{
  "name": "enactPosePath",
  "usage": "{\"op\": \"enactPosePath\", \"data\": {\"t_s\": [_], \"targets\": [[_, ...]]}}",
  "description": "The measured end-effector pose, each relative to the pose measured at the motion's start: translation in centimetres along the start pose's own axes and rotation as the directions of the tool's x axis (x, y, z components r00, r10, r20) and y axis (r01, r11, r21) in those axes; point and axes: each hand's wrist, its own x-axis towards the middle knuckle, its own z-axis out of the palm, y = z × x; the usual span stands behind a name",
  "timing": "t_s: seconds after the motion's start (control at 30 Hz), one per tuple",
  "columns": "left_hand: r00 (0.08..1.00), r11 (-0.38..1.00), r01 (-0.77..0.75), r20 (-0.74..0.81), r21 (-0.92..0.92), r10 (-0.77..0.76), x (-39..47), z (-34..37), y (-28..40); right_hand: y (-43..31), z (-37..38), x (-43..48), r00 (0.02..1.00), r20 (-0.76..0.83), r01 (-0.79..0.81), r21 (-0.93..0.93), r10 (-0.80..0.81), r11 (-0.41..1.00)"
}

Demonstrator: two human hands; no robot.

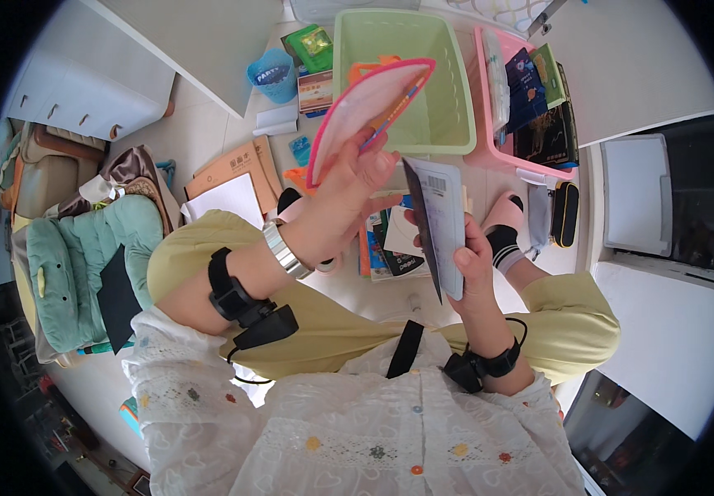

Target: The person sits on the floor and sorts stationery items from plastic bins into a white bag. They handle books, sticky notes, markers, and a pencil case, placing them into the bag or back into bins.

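Note:
My left hand (347, 186) grips a pink-edged translucent pouch (357, 118), tilted on edge in front of the green bin. A strip with orange and blue colouring runs along one side of it. In my right hand (471, 260) is a thin flat booklet or packet (447, 223), held nearly upright; it bears a barcode, and a dark sheet or cover stands off its left side. The light green plastic bin (440, 118) stands just beyond both hands, with something orange behind the pouch. Below them, between my feet, lies a stack of books and papers (397, 242).
A pink plastic bin (521, 162) at the right holds books. Beside it are a grey pouch (540, 214) and a black pencil case (564, 214). Brown drawing books (233, 167), a blue basket (273, 84) and small boxes sit at left. Cabinet doors (642, 68) flank the bins.

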Motion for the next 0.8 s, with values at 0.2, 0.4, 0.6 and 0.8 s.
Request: {"op": "enactPosePath", "data": {"t_s": [0.2, 0.4, 0.6, 0.8], "targets": [[0.983, 0.994, -0.109, 0.146, -0.001, 0.108, -0.02, 0.9, -0.19, 0.32, 0.04, -0.11, 0.998, -0.063, -0.004, -0.092, -0.002, 0.996], [0.989, 0.974, -0.116, 0.118, 0.195, 0.094, 0.19, 0.64, -0.42, 0.59, 0.49, -0.2, 0.998, -0.049, -0.039, -0.104, 0.034, 0.994], [0.982, 0.964, -0.166, 0.129, 0.206, 0.142, 0.0, 0.56, -0.44, 0.7, 0.69, -0.15, 0.998, -0.036, -0.044, -0.085, 0.041, 0.995], [0.992, 0.982, -0.072, 0.119, 0.176, 0.052, -0.27, 0.57, 0.18, 0.57, 0.61, -0.26, 0.998, -0.033, -0.056, -0.056, 0.054, 0.997]]}}
